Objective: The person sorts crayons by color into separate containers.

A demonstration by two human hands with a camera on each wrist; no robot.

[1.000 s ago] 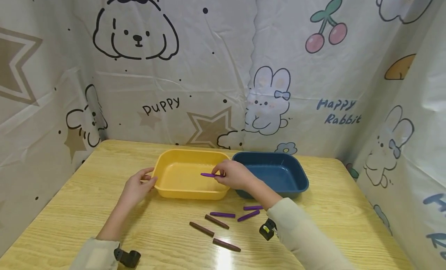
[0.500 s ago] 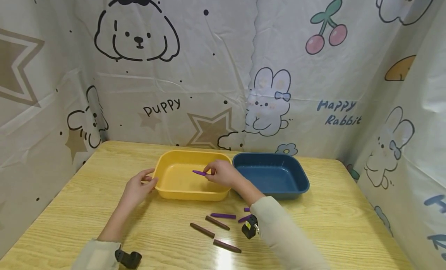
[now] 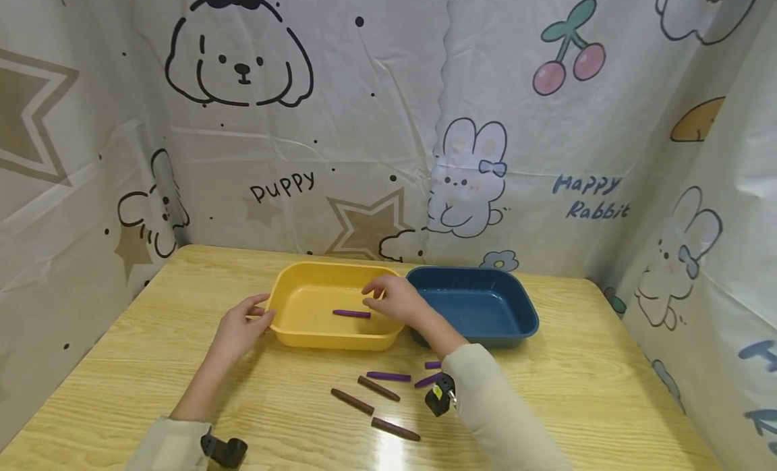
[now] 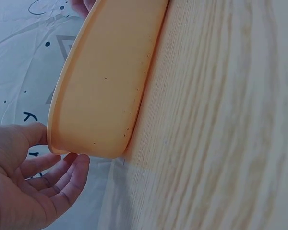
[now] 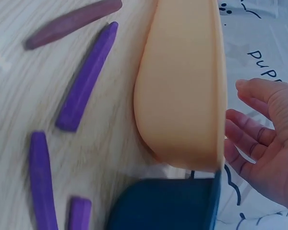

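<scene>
A purple crayon lies on the floor of the yellow bin. Above it, inside the bin's right part, my right hand hovers with fingers loosely bent and nothing between them. My left hand holds the bin's left end; the left wrist view shows the thumb at the rim and the curled fingers against the outer wall. On the table in front lie three brown crayons and three purple crayons, two of them partly hidden by the right wrist camera and sleeve.
A dark blue bin stands close against the yellow bin's right side. Both are near the back of the wooden table. A printed curtain hangs behind and along both sides.
My right hand carried the purple crayon left into the yellow bin, let it go, and drew back slightly right with the fingers spread. The left hand kept its place on the bin.
</scene>
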